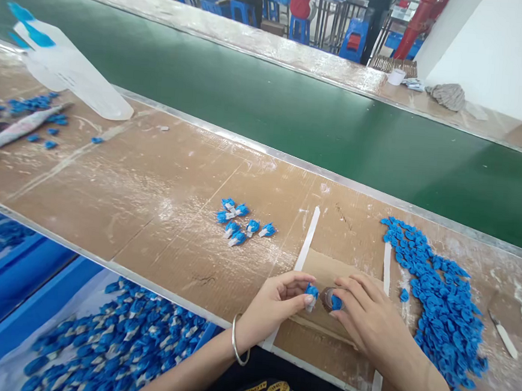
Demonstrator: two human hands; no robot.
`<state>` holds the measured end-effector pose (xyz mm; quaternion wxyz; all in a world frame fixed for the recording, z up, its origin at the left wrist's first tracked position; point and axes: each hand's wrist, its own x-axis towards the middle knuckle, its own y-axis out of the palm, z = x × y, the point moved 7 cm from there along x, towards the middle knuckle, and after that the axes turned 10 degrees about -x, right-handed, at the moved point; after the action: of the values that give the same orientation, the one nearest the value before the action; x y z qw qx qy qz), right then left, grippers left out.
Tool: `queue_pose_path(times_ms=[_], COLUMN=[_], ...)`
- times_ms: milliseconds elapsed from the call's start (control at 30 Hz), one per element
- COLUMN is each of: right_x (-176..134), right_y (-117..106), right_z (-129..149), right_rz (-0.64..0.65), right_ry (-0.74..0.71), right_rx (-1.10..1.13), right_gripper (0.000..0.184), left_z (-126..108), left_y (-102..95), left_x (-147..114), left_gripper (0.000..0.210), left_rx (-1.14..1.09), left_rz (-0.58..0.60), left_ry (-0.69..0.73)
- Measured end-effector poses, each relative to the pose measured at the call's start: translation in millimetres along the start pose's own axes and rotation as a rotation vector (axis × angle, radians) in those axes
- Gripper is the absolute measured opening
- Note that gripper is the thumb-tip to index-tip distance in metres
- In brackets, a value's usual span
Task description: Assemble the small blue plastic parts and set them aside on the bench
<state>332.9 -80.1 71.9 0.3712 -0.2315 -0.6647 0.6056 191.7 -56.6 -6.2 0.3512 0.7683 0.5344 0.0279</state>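
My left hand [275, 302], with a silver bangle on its wrist, pinches a small blue piece [312, 290] with a whitish strip on it. Just to the right, the fingers of my right hand [367, 309] close on another blue piece [336, 302], beside a small brown ring-shaped roll [326, 297] that looks like tape. Both hands are over a cardboard sheet [328, 264] on the table. To their upper left lies a group of several blue pieces with white strips [236, 237]. A large pile of blue pieces [449, 303] spreads on the right.
A green conveyor belt [273, 94] runs behind the table [145, 174]. Below the left edge, a blue bin [11, 320] holds many wrapped pieces. A white bag [85, 73] lies far left, and a white-handled knife [504, 336] far right. People and stools are beyond.
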Motion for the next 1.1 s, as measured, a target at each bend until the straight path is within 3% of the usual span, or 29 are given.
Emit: queue_pose_path(times_ms=[200,367,467,833,1000,1100], right_x=[-18,-37,-41,-38,-41,-42], right_y=[-12,6,13,5,1,13], right_z=[-9,-5,-2,8,38,52], right_rz=[-0.125,-0.275,-0.319,-0.334,-0.312,-0.279], right_ry=[0.313,0.546,0.604,0.503,0.357,0.31], right_rx=[0.572,1.036,1.14,0.704,0.362,0.313], right_gripper=[0.019,0.019,0.019,0.018,0.033,0.045], left_z=[6,6,5,5,1,1], left_y=[25.0,48.5,54.9,47.9,39.0,28.5], left_x=[-8,-10,-10,-13,-20,-27], left_gripper=[0.032,0.026,0.024,0.032,0.036,0.037], left_rx=[-0.224,-0.368,-0.429,-0.397,-0.37,-0.353], left_rz=[0.08,0.188,0.226,0.145,0.148,0.129], left_ry=[-0.066,-0.043,-0.018,-0.013,-0.049,-0.039])
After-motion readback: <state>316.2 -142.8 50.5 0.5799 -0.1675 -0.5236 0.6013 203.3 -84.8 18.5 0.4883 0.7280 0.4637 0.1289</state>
